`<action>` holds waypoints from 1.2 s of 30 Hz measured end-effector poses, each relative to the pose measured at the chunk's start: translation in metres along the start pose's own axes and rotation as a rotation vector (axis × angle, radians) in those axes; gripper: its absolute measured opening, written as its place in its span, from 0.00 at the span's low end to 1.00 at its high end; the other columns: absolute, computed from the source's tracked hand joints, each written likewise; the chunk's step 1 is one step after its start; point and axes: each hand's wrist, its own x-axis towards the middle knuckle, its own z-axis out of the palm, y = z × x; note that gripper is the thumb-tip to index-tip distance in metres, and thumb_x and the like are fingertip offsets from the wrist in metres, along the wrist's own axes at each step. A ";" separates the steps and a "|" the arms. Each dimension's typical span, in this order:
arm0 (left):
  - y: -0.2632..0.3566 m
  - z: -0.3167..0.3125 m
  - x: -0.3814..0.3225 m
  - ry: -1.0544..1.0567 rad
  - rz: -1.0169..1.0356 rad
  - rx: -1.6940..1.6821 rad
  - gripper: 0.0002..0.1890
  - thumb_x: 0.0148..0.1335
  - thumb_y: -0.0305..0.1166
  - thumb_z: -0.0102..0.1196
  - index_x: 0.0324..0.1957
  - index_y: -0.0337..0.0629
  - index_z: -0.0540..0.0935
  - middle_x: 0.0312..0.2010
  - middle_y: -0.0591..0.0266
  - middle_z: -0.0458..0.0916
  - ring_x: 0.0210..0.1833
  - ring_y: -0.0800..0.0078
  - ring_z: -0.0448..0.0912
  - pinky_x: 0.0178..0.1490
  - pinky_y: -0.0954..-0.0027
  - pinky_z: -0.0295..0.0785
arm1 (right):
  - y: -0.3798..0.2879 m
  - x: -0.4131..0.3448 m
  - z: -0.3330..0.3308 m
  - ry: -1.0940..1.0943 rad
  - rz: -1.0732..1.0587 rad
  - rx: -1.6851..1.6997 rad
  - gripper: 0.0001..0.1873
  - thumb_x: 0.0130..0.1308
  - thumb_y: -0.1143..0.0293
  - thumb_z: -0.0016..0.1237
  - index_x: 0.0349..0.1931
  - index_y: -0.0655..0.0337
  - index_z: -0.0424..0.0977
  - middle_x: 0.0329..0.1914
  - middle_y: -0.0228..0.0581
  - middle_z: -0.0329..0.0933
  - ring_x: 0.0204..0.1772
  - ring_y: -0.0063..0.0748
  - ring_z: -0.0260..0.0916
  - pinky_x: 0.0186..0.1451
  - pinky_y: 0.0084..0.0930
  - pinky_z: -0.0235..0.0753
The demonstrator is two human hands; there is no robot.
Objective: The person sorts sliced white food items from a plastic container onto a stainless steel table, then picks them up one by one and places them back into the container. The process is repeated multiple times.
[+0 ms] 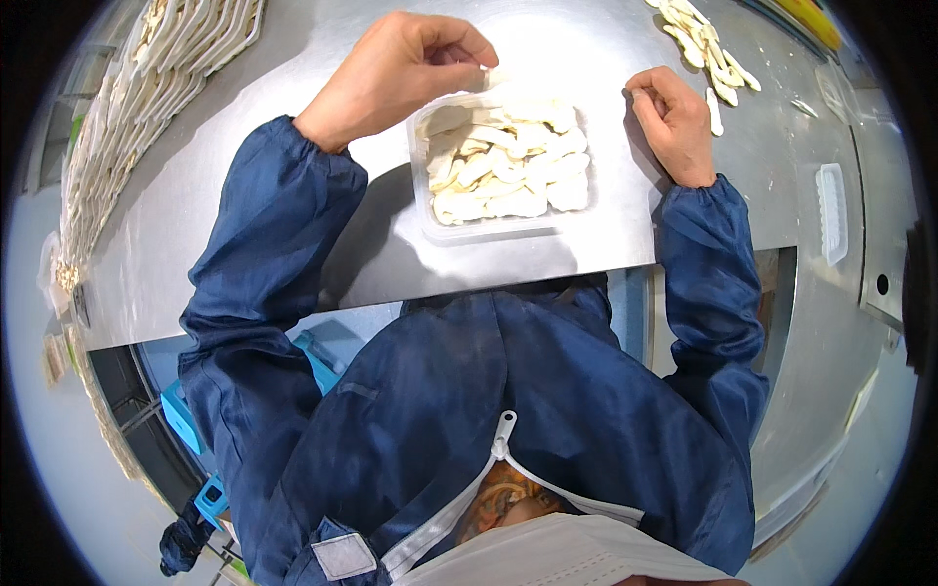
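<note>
A clear plastic tray (506, 233) stands on the steel table (615, 245) before me, covered with pale, elongated pieces of food (506, 165). Above its far left corner, my left hand (399, 77) pinches a small pale piece (496, 76) between thumb and fingertips; glare washes out its outline. To the right of the tray, my right hand (674, 124) rests close to the table with curled fingers. Whether something small is between those fingers cannot be made out. Loose pale pieces (714, 58) lie in a cluster beyond and beside the right hand.
Tall, leaning stacks of filled trays (139, 110) line the table's left side. An empty-looking clear tray (832, 212) lies at the right. A yellow object (810, 22) is at the far right edge. The table's front edge runs just before my body.
</note>
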 end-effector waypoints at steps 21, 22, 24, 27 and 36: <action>0.013 0.062 -0.058 -0.063 0.176 0.151 0.03 0.62 0.21 0.60 0.38 0.33 0.83 0.33 0.55 0.80 0.33 0.69 0.80 0.40 0.71 0.79 | 0.004 -0.001 0.004 -0.007 -0.025 0.002 0.05 0.64 0.73 0.49 0.34 0.62 0.78 0.26 0.34 0.74 0.26 0.27 0.68 0.31 0.24 0.69; 0.012 0.062 -0.058 -0.049 0.190 0.163 0.03 0.62 0.21 0.59 0.37 0.32 0.83 0.32 0.56 0.80 0.33 0.69 0.79 0.39 0.71 0.79 | 0.005 -0.002 0.004 -0.007 -0.028 -0.008 0.05 0.64 0.73 0.49 0.34 0.62 0.78 0.26 0.34 0.74 0.26 0.27 0.68 0.31 0.24 0.68; 0.012 0.059 -0.060 0.009 0.176 0.141 0.03 0.61 0.20 0.59 0.37 0.32 0.83 0.32 0.56 0.79 0.32 0.70 0.79 0.38 0.71 0.78 | 0.006 -0.002 0.004 -0.007 -0.034 -0.025 0.04 0.64 0.74 0.49 0.34 0.61 0.78 0.26 0.33 0.74 0.26 0.26 0.68 0.31 0.23 0.68; 0.006 0.042 -0.067 0.169 0.117 0.109 0.04 0.61 0.21 0.60 0.39 0.34 0.84 0.33 0.60 0.79 0.32 0.72 0.78 0.36 0.73 0.76 | 0.001 -0.001 0.002 0.018 -0.019 0.008 0.04 0.63 0.75 0.49 0.35 0.62 0.78 0.26 0.33 0.74 0.26 0.25 0.68 0.31 0.23 0.69; -0.031 0.044 -0.098 0.458 0.049 0.448 0.26 0.61 0.27 0.59 0.62 0.36 0.73 0.63 0.49 0.71 0.68 0.52 0.66 0.69 0.56 0.62 | -0.044 -0.017 -0.010 -0.021 -0.196 -0.043 0.29 0.61 0.66 0.51 0.64 0.64 0.68 0.64 0.54 0.68 0.65 0.51 0.66 0.67 0.40 0.66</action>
